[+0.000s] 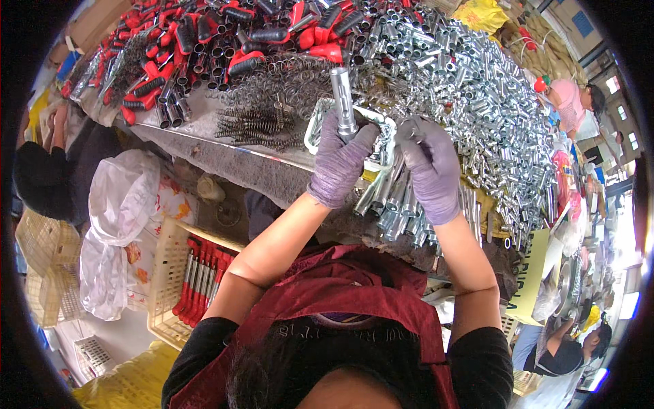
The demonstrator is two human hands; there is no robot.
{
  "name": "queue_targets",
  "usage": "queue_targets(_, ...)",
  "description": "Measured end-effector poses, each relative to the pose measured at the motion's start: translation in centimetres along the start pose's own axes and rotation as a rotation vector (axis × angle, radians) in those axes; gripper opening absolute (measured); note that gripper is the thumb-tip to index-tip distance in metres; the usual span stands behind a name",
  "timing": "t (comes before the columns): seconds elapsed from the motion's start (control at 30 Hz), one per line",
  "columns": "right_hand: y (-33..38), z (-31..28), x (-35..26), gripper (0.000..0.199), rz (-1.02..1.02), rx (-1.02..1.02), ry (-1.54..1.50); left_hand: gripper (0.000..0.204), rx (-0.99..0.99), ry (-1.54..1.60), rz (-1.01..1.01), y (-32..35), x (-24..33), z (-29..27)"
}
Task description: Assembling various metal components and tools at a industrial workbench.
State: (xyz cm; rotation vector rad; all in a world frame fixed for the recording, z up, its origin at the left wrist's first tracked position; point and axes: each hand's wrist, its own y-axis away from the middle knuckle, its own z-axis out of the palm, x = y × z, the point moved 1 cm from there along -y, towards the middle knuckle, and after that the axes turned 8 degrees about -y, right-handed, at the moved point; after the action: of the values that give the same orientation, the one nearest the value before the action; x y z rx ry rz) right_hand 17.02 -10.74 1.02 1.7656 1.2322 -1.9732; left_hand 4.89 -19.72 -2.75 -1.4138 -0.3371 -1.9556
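Note:
My left hand (pixel 335 168), in a purple glove, is closed around the lower end of a shiny metal tube (pixel 341 95). The tube stands nearly upright, with a slot in its side and a collar at its base. To its right, my right hand (pixel 434 172), also gloved, has thumb and fingers pinched together. Something small and greyish may be at those fingertips, but I cannot make it out. A white-rimmed container (pixel 310 133) with small metal parts sits between and behind both hands. Below the right hand lies a bundle of longer metal tubes (pixel 394 217).
Coil springs (pixel 248 126) lie left of the container. Red and black handles (pixel 248 35) pile up behind, and small metal sleeves (pixel 470 88) heap at right. A cream crate (pixel 162 290) of red-handled tools stands lower left. Other people (pixel 564 351) are at both sides.

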Motion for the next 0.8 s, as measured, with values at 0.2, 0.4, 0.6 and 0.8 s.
queue_targets(0.2,-0.6,-2.6,-2.8,0.027,-0.852,-0.122,0.885,0.019,0.06,0.064,0.096,-0.7,0.7,0.2)
queue_targets(0.4,-0.8,-2.7,-7.9,0.032,-0.969,-0.674,1.105,0.02,-0.27,-0.129,-0.157,-3.7,5.6,-2.5)
queue_targets(0.6,-0.5,-1.8,-10.7,0.034,-0.8,-0.947,1.284,0.021,-0.386,-0.206,-0.337,-5.5,7.5,-2.1)
queue_targets(0.8,-0.1,-6.4,-5.0,0.018,-0.828,-0.413,0.74,0.022,-0.358,-0.347,-0.052,-6.2,9.8,-0.1)
